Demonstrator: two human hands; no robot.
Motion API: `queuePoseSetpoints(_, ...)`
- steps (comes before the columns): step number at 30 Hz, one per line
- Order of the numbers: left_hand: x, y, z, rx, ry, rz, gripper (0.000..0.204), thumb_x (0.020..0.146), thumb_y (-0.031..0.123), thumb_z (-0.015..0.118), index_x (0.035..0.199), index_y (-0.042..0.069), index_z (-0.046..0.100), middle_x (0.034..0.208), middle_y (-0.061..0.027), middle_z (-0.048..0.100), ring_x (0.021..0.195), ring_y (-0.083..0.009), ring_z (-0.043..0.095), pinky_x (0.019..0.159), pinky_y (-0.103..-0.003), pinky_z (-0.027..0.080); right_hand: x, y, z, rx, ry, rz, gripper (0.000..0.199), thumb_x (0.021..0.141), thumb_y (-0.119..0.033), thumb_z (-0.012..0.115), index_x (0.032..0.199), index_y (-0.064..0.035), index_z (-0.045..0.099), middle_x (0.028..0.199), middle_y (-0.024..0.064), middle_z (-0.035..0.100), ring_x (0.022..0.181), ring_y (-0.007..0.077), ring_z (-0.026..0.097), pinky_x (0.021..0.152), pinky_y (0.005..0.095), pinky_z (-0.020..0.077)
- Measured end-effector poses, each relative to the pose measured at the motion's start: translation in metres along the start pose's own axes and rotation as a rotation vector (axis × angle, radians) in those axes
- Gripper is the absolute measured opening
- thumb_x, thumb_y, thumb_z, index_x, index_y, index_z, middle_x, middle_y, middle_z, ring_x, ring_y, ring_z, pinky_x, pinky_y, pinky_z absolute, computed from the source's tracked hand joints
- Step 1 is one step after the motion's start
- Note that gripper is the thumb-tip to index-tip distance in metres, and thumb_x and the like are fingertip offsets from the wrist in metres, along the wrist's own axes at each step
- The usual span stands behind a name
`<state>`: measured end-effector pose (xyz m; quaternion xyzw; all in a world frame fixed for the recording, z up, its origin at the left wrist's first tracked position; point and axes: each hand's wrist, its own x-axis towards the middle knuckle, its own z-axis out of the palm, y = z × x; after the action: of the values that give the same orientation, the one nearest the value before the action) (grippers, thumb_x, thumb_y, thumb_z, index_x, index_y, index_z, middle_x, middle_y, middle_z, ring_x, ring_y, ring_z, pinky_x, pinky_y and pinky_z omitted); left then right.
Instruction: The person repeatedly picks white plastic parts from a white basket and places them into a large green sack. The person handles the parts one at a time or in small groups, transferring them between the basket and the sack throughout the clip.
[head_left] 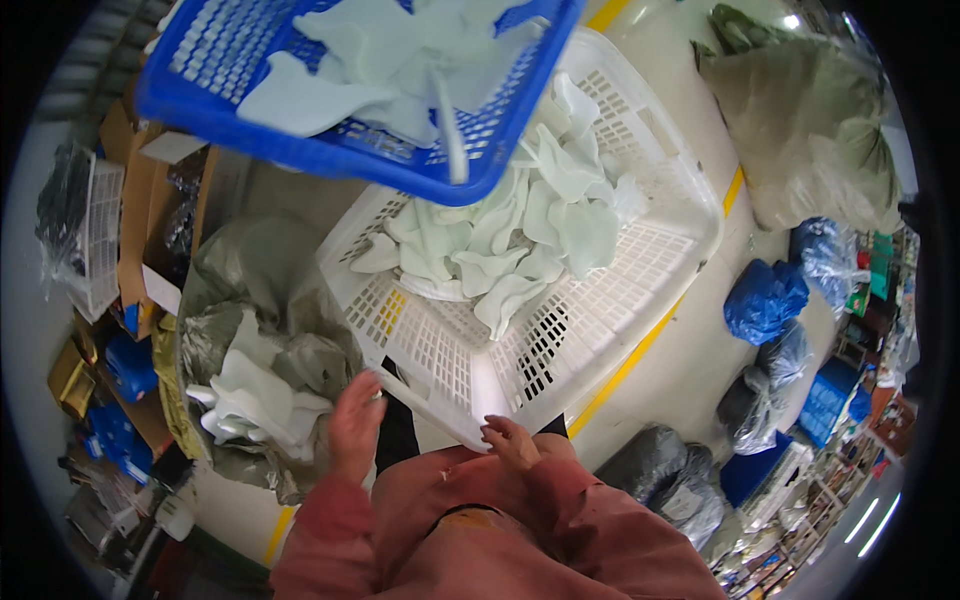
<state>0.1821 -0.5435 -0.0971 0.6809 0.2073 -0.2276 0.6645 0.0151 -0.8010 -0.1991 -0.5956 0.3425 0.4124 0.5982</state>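
My left hand (356,424) is raised at the near left corner of a large white plastic basket (640,265), its fingers stretched out and nothing visible in them. Close to the basket's near rim is my right hand (512,444), fingers loosely bent and apart, with no object showing in it. Many pale, curved foam-like pieces (585,235) lie heaped in the far half of the basket. Above its far left part sits a blue plastic basket (350,168) holding more large pale pieces (315,100), hiding some of the white basket.
To my left stands an open translucent sack (250,255) with white pieces (262,392) inside. Cardboard boxes (135,210) line the far left. On the right are a big filled sack (800,130), blue bags (765,300) and dark bags (655,470). A yellow line (630,365) runs along the floor.
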Motion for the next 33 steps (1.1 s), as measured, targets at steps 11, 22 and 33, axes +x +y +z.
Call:
queuePoseSetpoints(11, 0.255, -0.168, 0.1, 0.105, 0.255, -0.506, 0.06, 0.091, 0.021, 0.072, 0.14, 0.004, 0.043, 0.131, -0.0072, 0.054, 0.122, -0.0181, 0.051, 0.099, -0.037, 0.044, 0.007, 0.049, -0.034, 0.693, -0.384, 0.283, 0.053, 0.099, -0.025, 0.062, 0.141, 0.0021, 0.048, 0.121, 0.0107, 0.065, 0.104, 0.0168, 0.062, 0.09, 0.0303, 0.0512)
queuePoseSetpoints(22, 0.272, -0.188, 0.096, 0.319, 0.383, -0.644, 0.053, 0.089, 0.02, 0.073, 0.135, 0.004, 0.05, 0.117, -0.0093, 0.062, 0.105, -0.0176, 0.06, 0.085, -0.034, 0.052, 0.027, -0.003, -0.083, 1.001, -0.438, 0.447, 0.047, 0.099, -0.012, 0.06, 0.142, -0.0003, 0.045, 0.129, 0.0121, 0.062, 0.098, 0.0203, 0.066, 0.09, 0.0332, 0.0543)
queuePoseSetpoints(33, 0.397, -0.055, 0.208, 0.675, 0.099, 0.116, 0.06, 0.089, 0.017, 0.073, 0.139, -0.003, 0.046, 0.129, -0.0149, 0.06, 0.117, -0.0253, 0.059, 0.1, -0.039, 0.046, 0.042, -0.014, -0.107, 0.97, -0.475, 0.317, 0.046, 0.101, -0.015, 0.058, 0.142, -0.0001, 0.045, 0.132, 0.0129, 0.06, 0.109, 0.0227, 0.063, 0.093, 0.036, 0.0528)
